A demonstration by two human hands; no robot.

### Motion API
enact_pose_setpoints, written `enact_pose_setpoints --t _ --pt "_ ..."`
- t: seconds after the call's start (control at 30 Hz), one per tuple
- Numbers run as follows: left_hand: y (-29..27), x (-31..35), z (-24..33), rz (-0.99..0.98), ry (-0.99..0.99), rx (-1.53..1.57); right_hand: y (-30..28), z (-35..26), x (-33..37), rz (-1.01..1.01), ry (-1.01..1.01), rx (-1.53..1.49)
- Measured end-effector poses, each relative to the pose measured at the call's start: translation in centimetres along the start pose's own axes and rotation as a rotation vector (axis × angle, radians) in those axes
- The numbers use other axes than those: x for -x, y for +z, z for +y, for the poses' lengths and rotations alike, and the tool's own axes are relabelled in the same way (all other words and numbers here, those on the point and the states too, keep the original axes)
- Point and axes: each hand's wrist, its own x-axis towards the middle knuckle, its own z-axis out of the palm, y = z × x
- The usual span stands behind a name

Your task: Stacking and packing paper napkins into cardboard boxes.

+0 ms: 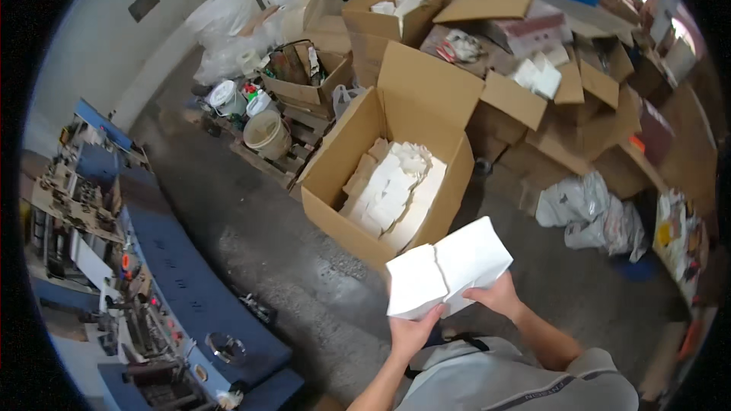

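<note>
Two stacks of white paper pieces are in my hands, side by side in front of my body. My left hand (412,332) grips the left paper stack (416,280), its thumb on the near edge. My right hand (496,296) is closed on the right paper stack (477,257), thumb on top; the fingers below are hidden. The two stacks touch along a ragged line. Just beyond them stands an open cardboard box (340,226), partly filled with more white paper stacks (387,192) in uneven rows.
A blue machine (190,274) runs along the left. Beyond the box, a pallet (263,164) carries a bucket (267,135) and a carton (304,95). Several open cartons (514,103) crowd the back right, with plastic bags (590,209) on the floor. Large rolls (316,11) stand behind.
</note>
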Motion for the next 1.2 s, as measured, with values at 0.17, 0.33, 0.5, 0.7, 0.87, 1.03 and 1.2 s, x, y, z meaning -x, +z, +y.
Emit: enact_pose_setpoints --t 0.17,0.33,0.5,0.7,0.87,1.03,1.2 --pt "-1.0 -16.7 0.0 -0.068 0.015 0.052 0.4 0.6 -15.2 -0.021 0.052 0.192" --pt "-5.6 -32.4 -4.8 0.088 -0.055 0.101 5.7 4.4 -32.9 -0.117 0.197 0.238" --pt "-11.9 -45.6 -13.3 0.305 -0.146 0.033 12.5 15.7 -48.6 -0.348 0.171 0.060" --pt "-16.7 -55.1 -23.3 0.598 -0.356 0.092 20.2 31.9 -60.3 -0.452 0.131 0.137" --pt "-19.5 -59.2 -33.6 0.583 -0.532 0.205 22.3 41.6 -65.6 -0.645 0.286 0.445" --pt "-25.1 -57.2 -46.2 0.601 -0.719 -0.070 24.9 48.4 -63.7 -0.840 0.394 0.764" --pt "-21.5 -58.3 -47.6 0.709 -0.606 -0.342 23.3 49.8 -64.2 -0.798 0.490 0.859"
